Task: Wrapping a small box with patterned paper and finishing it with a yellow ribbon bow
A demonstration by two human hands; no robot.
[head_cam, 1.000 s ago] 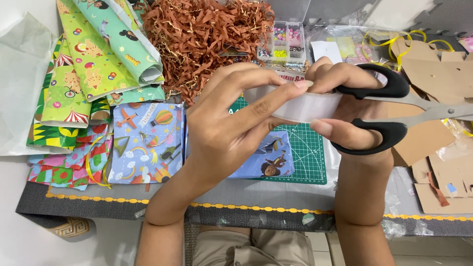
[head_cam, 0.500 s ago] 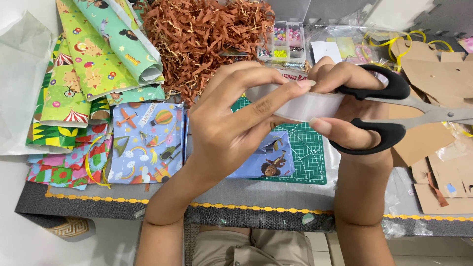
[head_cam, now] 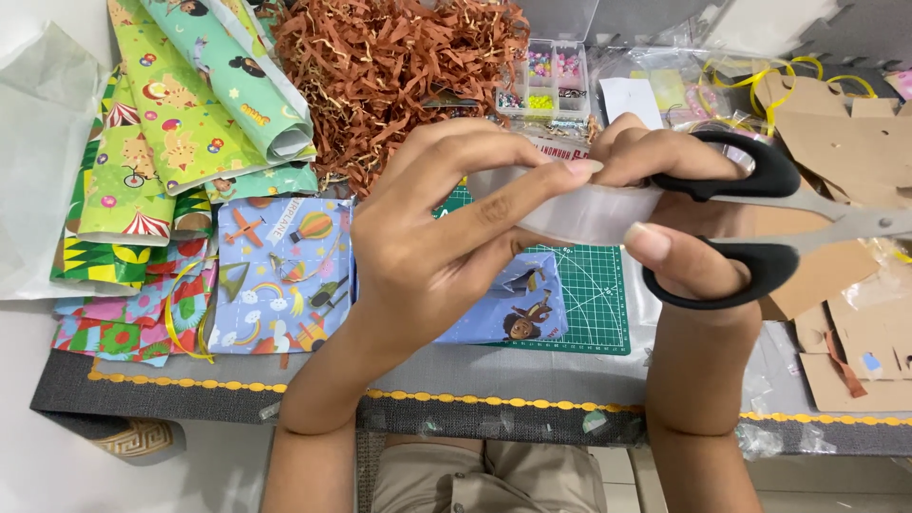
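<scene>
Left hand (head_cam: 427, 247) pinches a clear strip (head_cam: 589, 211), fingers clamped on its end; right hand (head_cam: 679, 228) grips black scissors (head_cam: 760, 223), fingers through the loops. Bead box (head_cam: 546, 78) sits above the fingertips, brown shred (head_cam: 399, 66) beside it. Blade tips are cut off at the frame edge.

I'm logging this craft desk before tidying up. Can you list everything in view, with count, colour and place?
scissors: one, black handles, in the right hand
clear strip: one, translucent, held between both hands
cutting mat: one, green, centre of desk
paper shred: one heap, brown, top centre
wrapping paper: several sheets, green and blue patterned, left
bead box: one, clear, top centre
cardboard pieces: several, brown, right
yellow ribbon: one, top right
left hand: pinching the strip
right hand: fingers through the scissor handles
</scene>
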